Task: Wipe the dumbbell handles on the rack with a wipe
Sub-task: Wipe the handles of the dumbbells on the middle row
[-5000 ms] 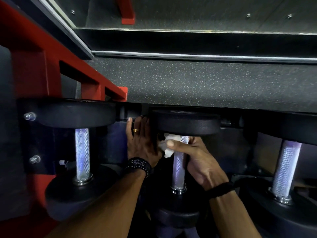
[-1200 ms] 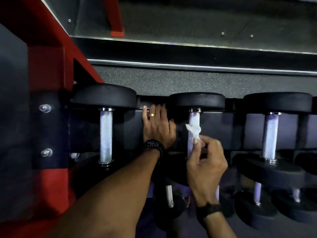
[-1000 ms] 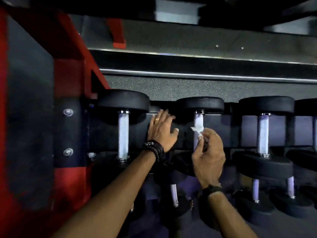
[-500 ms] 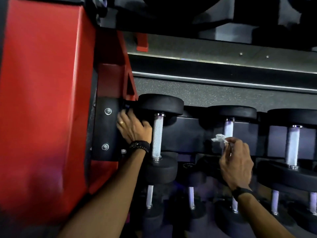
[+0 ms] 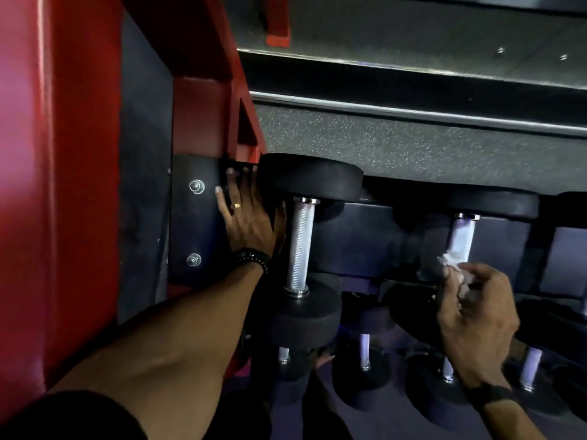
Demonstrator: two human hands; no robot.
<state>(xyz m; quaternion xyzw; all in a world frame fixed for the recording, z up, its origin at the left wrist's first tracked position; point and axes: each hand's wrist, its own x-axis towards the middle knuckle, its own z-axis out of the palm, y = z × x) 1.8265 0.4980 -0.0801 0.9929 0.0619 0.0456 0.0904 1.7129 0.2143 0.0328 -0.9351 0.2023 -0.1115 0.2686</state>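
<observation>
The left hand (image 5: 251, 217) lies flat with its fingers straight and spread against the black steel end plate (image 5: 193, 217) of the red and black dumbbell rack (image 5: 203, 100), at about 9 o'clock in the view. It wears a gold ring (image 5: 237, 205) on one finger and a black beaded bracelet (image 5: 252, 257) at the wrist, and it holds nothing. Its thumb side sits just beside the knurled silver handle of the first black rubber-headed dumbbell (image 5: 300, 246), which stands on the upper tier with one round head at 12 o'clock of the handle and the other at 6 o'clock.

The right hand (image 5: 476, 315), at about 4 o'clock in the view, has its fingers curled around a crumpled white wipe (image 5: 452, 265), pinching it so that a tuft sticks out above the fingertips. That tuft touches the lower end of the pale silver handle of the second black dumbbell (image 5: 462, 239), near 3 o'clock from the first. A black wristband (image 5: 490, 395) circles the right wrist.

Smaller black dumbbells with short silver handles (image 5: 365, 350) sit on the lower tier, toward 6 o'clock, partly hidden by both forearms. Speckled grey rubber flooring (image 5: 413, 147) runs behind the rack at 12 o'clock, with a dark metal-edged step (image 5: 413, 77) beyond it
</observation>
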